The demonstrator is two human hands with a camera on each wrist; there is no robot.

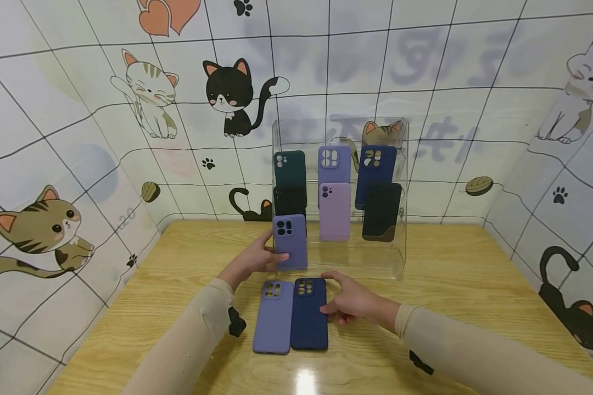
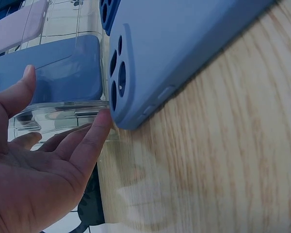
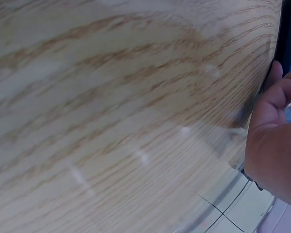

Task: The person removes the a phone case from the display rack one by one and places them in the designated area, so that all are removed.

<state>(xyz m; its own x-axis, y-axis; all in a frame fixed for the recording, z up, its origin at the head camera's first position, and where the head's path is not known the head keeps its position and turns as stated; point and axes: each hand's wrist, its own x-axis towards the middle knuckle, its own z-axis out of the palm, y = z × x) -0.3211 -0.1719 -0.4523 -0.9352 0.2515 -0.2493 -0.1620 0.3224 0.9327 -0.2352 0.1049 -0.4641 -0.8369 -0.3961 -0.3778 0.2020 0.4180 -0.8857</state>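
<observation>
My left hand is at the left edge of a lavender phone case standing in the lowest row of a clear acrylic rack. Its thumb lies in front of that case, while the left wrist view shows the other fingers extended beside the rack's edge. On the table, a second lavender phone case lies side by side with a dark blue phone case. My right hand touches the dark blue case, index finger by its upper right corner and thumb at its right edge.
Higher in the rack stand a dark green case, another lavender case, another dark blue case, a pink-lilac case and black cases. The wooden table meets a cat-patterned wall behind the rack.
</observation>
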